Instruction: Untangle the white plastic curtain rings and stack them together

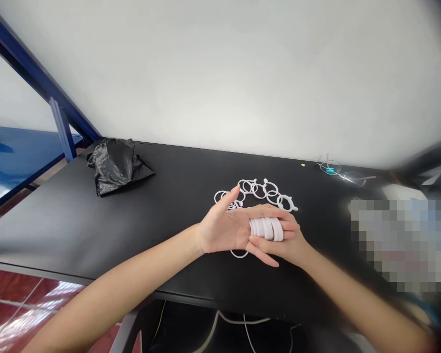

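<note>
My left hand (230, 228) lies palm up with fingers stretched out and thumb raised. Several white rings (266, 229) sit side by side around its middle fingers. At the fingertips, my right hand (292, 240) is closed around the outer end of this row, its thumb along the lower edge of the rings. More white rings with small knobs (259, 190) lie loose and overlapping on the table behind the hands. Another white ring (239, 255) shows partly below my left palm.
A crumpled black plastic bag (115, 166) rests on the black table (176, 181) at the left. Glasses (330, 167) lie near the wall at the right, with a blurred-out item (397, 245) nearer. Cables (238, 321) hang beneath the front edge.
</note>
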{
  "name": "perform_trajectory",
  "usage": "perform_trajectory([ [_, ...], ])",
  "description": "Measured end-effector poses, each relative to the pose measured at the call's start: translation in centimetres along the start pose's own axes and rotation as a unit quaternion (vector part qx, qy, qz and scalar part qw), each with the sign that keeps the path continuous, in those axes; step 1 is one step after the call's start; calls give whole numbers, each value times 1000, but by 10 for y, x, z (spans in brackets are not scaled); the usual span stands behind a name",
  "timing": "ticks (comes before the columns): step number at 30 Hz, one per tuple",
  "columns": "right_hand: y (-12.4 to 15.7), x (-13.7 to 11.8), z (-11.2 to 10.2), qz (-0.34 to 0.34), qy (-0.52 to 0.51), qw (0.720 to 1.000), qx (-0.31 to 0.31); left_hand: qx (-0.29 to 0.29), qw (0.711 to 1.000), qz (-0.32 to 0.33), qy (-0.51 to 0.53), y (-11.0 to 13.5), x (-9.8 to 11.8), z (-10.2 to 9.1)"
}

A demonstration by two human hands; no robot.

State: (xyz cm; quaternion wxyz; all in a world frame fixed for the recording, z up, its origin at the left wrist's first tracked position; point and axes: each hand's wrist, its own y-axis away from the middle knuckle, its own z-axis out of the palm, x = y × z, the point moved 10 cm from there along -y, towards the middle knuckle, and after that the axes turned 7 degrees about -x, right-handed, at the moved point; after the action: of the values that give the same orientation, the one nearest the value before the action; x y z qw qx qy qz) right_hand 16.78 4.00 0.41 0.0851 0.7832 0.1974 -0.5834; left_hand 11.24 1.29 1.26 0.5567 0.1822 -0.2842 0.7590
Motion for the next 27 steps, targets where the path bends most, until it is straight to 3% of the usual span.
perform_trajectory([
  [10, -1, 2, -1, 25, 4, 1000, 5, -8, 1000, -11, 15, 0, -1, 0],
  [27, 3, -14, -8, -80, 77, 993, 45, -15, 999, -17, -37, -1, -2, 2],
])
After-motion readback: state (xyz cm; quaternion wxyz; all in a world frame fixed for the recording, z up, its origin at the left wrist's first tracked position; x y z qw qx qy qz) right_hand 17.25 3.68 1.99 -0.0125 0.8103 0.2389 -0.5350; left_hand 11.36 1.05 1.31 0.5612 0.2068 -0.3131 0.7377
